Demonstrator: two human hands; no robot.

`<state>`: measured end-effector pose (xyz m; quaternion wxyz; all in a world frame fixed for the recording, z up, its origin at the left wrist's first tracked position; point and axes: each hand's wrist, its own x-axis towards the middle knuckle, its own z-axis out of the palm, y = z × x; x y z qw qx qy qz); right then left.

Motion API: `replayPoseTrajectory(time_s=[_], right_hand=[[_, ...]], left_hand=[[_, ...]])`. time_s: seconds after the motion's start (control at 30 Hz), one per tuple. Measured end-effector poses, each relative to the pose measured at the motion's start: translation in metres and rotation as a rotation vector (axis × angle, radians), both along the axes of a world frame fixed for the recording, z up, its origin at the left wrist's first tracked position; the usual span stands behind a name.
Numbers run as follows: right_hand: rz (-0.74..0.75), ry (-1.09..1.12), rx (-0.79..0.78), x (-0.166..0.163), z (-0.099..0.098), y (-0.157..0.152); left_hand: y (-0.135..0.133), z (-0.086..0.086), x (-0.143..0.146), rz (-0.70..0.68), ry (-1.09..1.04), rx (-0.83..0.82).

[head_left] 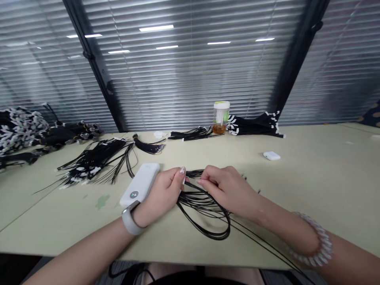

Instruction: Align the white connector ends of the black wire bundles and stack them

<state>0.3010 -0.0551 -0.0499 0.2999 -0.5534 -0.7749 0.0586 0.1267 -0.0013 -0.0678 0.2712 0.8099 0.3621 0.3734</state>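
A bundle of thin black cords lies looped on the pale green table right in front of me. My left hand pinches the cords near their upper end, thumb and forefinger closed. My right hand meets it from the right, its fingers curled over the same bundle. A white watch band sits on my left wrist and a clear coiled band on my right wrist. A white power bank lies just left of my left hand.
More black cords with white tags are spread at the left, with heaps further left. A black tassel, a jar with a green lid, tagged bundles and a small white case sit further back.
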Motion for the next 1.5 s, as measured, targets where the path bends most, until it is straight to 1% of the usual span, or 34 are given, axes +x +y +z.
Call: replayPoseTrajectory(time_s=[0.17,0.27,0.33,0.4,0.47,0.53,0.63,0.77,0.97,1.1,1.2,1.33,1.5], right_hand=[[0.012,-0.014,0.001,0.0,0.0,0.0],[0.003,-0.017,0.033,0.0,-0.001,0.0],[-0.014,-0.05,0.079,-0.002,-0.003,0.001],[-0.025,-0.142,0.14,-0.003,-0.006,0.002],[-0.006,-0.251,0.208,-0.004,-0.01,0.003],[0.023,-0.315,0.282,-0.005,-0.016,0.006],[0.068,-0.333,0.371,-0.004,-0.023,0.009],[0.091,-0.337,0.43,-0.001,-0.027,0.012],[0.073,-0.355,0.42,-0.001,-0.018,0.012],[0.049,-0.386,0.413,-0.001,-0.013,0.012],[0.072,-0.462,0.391,0.001,-0.01,0.012],[0.169,-0.49,0.369,0.004,-0.009,0.012],[0.148,-0.479,0.372,0.002,-0.012,0.013]], left_hand=[[0.0,-0.001,0.0,-0.01,0.006,0.006],[0.0,-0.001,0.001,-0.012,0.01,-0.009],[0.001,-0.002,0.001,-0.013,0.011,-0.019],[0.001,-0.002,0.001,-0.011,0.01,-0.028],[0.0,-0.003,0.001,-0.013,0.013,-0.035],[0.0,-0.002,0.002,-0.024,0.026,-0.039],[-0.001,0.0,0.002,-0.03,0.056,-0.031],[0.001,0.001,0.003,-0.016,0.087,-0.016],[0.004,-0.001,0.004,-0.007,0.065,-0.002],[0.003,-0.001,0.006,-0.029,0.105,0.001],[0.002,-0.001,0.007,-0.046,0.122,-0.001],[0.001,-0.001,0.006,-0.012,0.077,-0.014],[0.0,0.0,0.007,-0.025,0.075,-0.027]])
